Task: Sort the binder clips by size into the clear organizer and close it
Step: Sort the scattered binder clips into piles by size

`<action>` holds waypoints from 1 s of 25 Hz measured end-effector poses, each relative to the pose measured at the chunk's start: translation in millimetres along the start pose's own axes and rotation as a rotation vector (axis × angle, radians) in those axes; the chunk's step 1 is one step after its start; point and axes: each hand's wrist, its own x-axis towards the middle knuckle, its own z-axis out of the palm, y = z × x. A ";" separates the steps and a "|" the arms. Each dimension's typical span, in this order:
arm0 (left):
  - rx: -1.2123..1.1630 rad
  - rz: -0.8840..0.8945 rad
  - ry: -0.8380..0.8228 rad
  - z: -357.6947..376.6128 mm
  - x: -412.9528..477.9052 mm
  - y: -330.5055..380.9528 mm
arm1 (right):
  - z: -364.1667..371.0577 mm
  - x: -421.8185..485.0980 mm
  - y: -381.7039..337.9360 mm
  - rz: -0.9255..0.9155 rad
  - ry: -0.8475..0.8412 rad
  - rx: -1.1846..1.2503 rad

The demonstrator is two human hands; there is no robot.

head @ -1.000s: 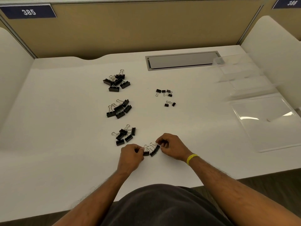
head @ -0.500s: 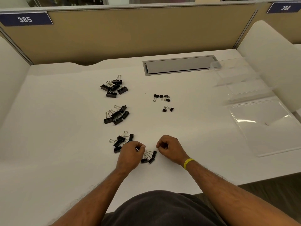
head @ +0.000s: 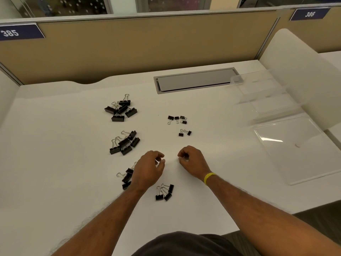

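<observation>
Black binder clips [head: 120,109] with thin silver wire handles lie in small heaps on the smooth white desk [head: 55,145]. The largest are far left, and the tiny clips [head: 177,119] sit at centre. The clear organizer [head: 267,97], of glossy plastic, stands open at far right, with its flat lid [head: 299,148] lying nearer. The left hand [head: 149,169] and right hand [head: 193,161] hover with fingers curled; I cannot tell whether either pinches anything.

An office: tan cubicle partition [head: 147,48], numbered desk sign [head: 20,32], white desk [head: 55,145].
</observation>
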 end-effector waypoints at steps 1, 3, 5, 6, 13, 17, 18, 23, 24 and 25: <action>0.004 0.004 -0.002 0.6 2.9 -0.7 | -2.4 8.2 -0.4 -0.017 0.004 -0.045; 0.007 0.004 -0.002 2.5 8.6 -2.7 | -8.2 29.1 -4.2 -0.069 0.027 -0.128; 0.009 0.006 0.000 4.4 12.9 -4.0 | -12.3 52.5 -9.7 -0.112 0.047 -0.187; 0.009 0.005 -0.001 5.3 14.4 -4.9 | -13.3 63.8 -13.0 -0.119 0.031 -0.215; 0.001 0.007 0.001 6.2 28.6 -12.4 | -9.2 125.0 -32.6 -0.100 -0.177 -0.444; -0.022 0.008 0.025 0.9 35.6 -16.5 | -7.5 136.2 -35.2 -0.144 -0.196 -0.458; -0.032 0.008 0.034 -0.5 36.8 -17.8 | -7.2 136.6 -35.6 -0.169 -0.165 -0.423; -0.059 -0.009 0.053 -5.1 40.3 -22.9 | -10.5 136.1 -35.3 -0.117 -0.039 -0.237; -0.055 -0.009 0.050 -5.5 40.2 -23.0 | -11.1 135.6 -35.2 -0.106 -0.082 -0.227; -0.051 -0.007 0.048 -5.9 40.2 -22.6 | -11.4 135.3 -35.6 -0.112 -0.143 -0.242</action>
